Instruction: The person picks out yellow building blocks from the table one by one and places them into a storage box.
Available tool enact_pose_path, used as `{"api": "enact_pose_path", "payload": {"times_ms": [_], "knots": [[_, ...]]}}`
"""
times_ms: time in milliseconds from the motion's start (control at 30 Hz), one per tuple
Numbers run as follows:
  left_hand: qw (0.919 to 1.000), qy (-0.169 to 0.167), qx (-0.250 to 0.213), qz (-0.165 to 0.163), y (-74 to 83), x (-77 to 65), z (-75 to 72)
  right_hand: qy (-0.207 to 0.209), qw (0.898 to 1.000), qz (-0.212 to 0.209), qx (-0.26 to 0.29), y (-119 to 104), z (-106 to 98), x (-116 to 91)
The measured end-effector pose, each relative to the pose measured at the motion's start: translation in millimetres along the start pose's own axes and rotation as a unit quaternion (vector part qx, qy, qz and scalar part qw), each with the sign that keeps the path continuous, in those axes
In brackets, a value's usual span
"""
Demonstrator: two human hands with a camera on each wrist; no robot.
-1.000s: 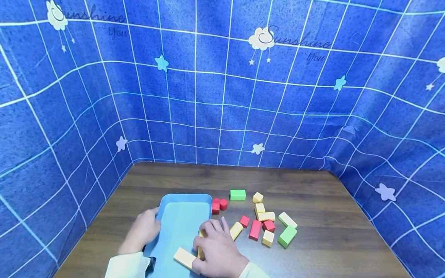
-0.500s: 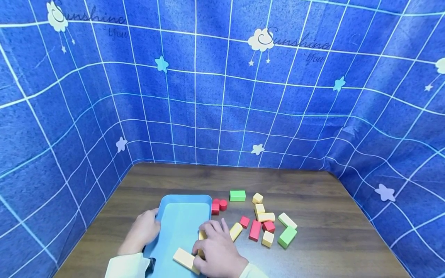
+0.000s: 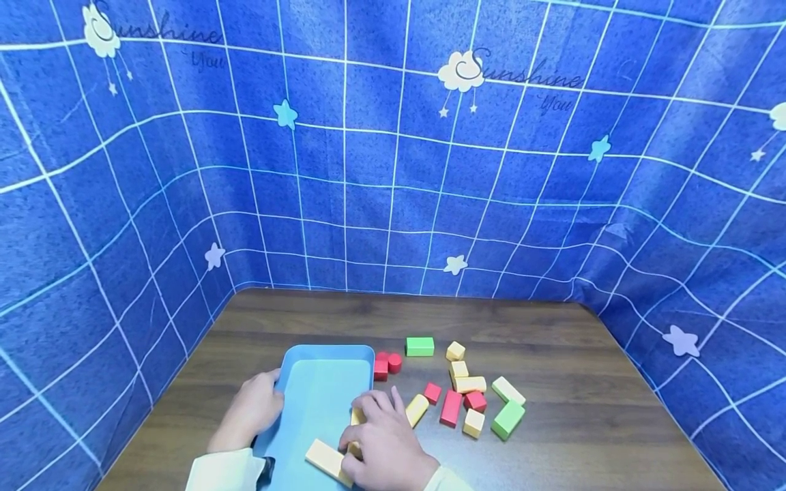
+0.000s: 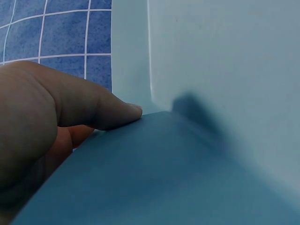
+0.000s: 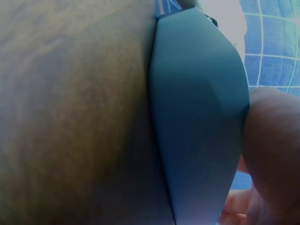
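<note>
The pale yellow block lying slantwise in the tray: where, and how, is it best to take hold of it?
Probably by its exposed left end, pinching across both long edges, coming from above and the left. The pale yellow block is long and narrow; this end lies away from the walls of the blue tray, while the right hand partly covers the other.

Left hand (image 3: 258, 404) and right hand (image 3: 388, 436) are bare, the right sleeve (image 3: 448, 479) white, the left sleeve (image 3: 220, 472) white with a small black piece (image 3: 266, 470) beside its cuff (image 3: 253, 468).

Blue tray (image 3: 319, 389), pale block (image 3: 325, 458), yellow block (image 3: 356, 417) inside
</note>
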State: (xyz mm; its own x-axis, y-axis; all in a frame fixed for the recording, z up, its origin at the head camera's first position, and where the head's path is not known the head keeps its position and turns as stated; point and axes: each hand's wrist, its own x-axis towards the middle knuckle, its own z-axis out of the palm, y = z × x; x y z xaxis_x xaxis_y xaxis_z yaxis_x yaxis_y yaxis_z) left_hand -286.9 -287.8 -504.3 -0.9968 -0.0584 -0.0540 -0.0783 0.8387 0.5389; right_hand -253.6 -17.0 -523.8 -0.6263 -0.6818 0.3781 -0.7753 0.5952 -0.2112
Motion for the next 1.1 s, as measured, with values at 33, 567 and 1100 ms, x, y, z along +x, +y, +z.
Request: {"api": "enact_pose_path", "payload": {"times_ms": [33,567,1100], "knots": [[1.0000,0.001,0.000,0.001,0.0,0.0,0.1,-0.001,1.000,0.000,0.000,0.2,0.5,-0.1],[1.0000,-0.002,0.000,0.001,-5.4,1.5,1.4,0.005,1.000,-0.005,-0.003,-1.5,0.2,0.0],[0.9999,-0.013,-0.006,-0.004,0.0,1.7,0.0,0.064,0.998,0.012,-0.014,11.2,-9.2,6.4]]}}
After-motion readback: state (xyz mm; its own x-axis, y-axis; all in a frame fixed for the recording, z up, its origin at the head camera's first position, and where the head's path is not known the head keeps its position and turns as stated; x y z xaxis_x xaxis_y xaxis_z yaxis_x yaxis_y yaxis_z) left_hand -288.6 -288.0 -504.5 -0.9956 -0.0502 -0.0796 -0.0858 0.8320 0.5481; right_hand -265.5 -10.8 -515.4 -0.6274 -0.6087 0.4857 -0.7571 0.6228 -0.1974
